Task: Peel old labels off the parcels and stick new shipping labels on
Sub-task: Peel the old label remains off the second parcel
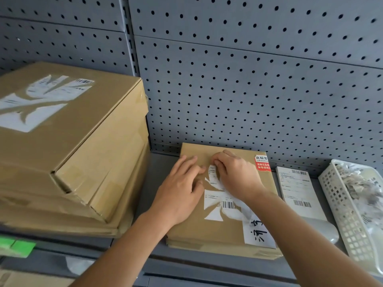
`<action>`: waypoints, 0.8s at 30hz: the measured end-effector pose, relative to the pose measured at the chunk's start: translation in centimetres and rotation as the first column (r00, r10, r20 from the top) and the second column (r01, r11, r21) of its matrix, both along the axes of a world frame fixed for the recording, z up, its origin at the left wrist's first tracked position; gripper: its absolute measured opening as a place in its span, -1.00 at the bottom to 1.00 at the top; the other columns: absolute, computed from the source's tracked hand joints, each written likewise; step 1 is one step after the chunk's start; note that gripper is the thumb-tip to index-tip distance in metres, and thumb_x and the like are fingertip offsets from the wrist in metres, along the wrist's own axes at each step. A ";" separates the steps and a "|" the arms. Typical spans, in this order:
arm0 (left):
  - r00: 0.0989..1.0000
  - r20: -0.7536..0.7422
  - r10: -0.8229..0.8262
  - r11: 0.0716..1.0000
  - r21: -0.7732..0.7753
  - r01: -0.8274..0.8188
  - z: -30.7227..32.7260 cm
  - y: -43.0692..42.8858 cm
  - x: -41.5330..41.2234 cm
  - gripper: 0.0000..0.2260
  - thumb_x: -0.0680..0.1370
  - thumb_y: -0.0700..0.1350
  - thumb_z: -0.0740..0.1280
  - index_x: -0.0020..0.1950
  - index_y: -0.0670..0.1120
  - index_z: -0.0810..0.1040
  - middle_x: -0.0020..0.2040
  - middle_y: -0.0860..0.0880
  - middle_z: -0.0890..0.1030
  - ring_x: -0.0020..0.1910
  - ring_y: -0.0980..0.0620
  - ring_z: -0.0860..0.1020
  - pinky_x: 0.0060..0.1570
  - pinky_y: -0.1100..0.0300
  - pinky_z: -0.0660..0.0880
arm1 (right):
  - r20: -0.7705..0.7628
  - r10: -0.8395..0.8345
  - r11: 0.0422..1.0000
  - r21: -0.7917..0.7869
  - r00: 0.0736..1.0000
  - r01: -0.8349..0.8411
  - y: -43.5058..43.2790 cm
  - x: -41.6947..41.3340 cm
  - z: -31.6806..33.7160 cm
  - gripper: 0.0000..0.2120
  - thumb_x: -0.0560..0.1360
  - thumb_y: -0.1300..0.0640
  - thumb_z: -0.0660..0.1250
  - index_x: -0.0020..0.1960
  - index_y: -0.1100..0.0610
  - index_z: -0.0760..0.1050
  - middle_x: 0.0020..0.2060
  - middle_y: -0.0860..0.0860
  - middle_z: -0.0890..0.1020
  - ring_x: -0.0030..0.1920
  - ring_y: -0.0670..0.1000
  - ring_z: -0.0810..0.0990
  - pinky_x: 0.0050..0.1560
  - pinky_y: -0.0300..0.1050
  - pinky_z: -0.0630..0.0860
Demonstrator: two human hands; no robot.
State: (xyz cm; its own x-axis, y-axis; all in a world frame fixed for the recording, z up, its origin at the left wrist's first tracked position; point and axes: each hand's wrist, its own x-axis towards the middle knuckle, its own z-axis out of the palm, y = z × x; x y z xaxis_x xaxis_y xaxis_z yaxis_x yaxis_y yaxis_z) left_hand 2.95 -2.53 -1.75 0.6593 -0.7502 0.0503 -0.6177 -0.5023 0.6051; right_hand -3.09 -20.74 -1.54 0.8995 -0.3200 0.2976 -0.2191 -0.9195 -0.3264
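A flat brown parcel (186, 230) lies on the grey shelf (149, 183), close against the pegboard. The left hand (182, 187) rests flat on its top, fingers nearly straight, holding nothing. The right hand (236, 175) is curled, fingertips pinching a strip of the torn white label (219, 201). Just right of the parcel lie fresh labels (298, 189), then a white basket (344, 214) of paper scraps. Stacked boxes (68, 152) stand on the left.

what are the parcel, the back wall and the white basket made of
Parcel: brown cardboard, matte, with folded edges. Back wall: probably painted sheet metal, flat grey, punched with even holes. White basket: most likely moulded plastic, smooth, with a regular lattice.
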 end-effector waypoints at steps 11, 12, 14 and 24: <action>1.000 -0.009 0.008 1.000 -0.002 -0.008 0.1 -0.1 0.0 -0.69 0.69 -0.02 0.12 0.44 0.16 0.37 0.59 0.29 0.09 0.56 0.34 -0.18 0.44 0.11 0.24 | 0.070 -0.035 0.997 0.070 0.997 0.030 0.0 0.1 -0.6 -0.81 0.61 0.14 0.23 -0.04 -0.07 0.58 -0.11 -0.19 0.60 -0.19 -0.09 0.56 -0.27 -0.05 0.55; 1.000 -0.009 0.008 1.000 -0.002 -0.008 0.1 -0.1 0.0 -0.69 0.69 -0.02 0.12 0.44 0.16 0.37 0.59 0.29 0.09 0.56 0.34 -0.18 0.44 0.11 0.23 | 0.073 -0.033 0.997 0.072 0.997 0.028 0.0 0.0 -0.6 -0.81 0.60 0.15 0.23 -0.06 -0.06 0.58 -0.12 -0.20 0.60 -0.20 -0.10 0.55 -0.28 -0.06 0.54; 1.000 -0.007 0.005 1.000 -0.002 -0.006 0.1 -0.1 0.0 -0.69 0.69 -0.02 0.13 0.44 0.15 0.38 0.59 0.29 0.09 0.56 0.33 -0.17 0.45 0.12 0.22 | 0.085 -0.024 0.996 0.085 0.996 0.016 0.0 -0.3 -0.5 -0.80 0.59 0.18 0.24 -0.09 -0.05 0.56 -0.13 -0.22 0.58 -0.22 -0.13 0.51 -0.28 -0.06 0.54; 1.000 -0.008 0.008 1.000 0.006 -0.007 0.1 -0.1 -0.1 -0.69 0.69 -0.02 0.13 0.44 0.15 0.38 0.59 0.29 0.09 0.56 0.34 -0.18 0.43 0.14 0.22 | 0.084 -0.010 0.996 0.087 0.996 0.002 -0.1 -0.2 -0.7 -0.79 0.60 0.16 0.22 -0.09 -0.08 0.55 -0.13 -0.20 0.58 -0.22 -0.09 0.55 -0.30 -0.01 0.55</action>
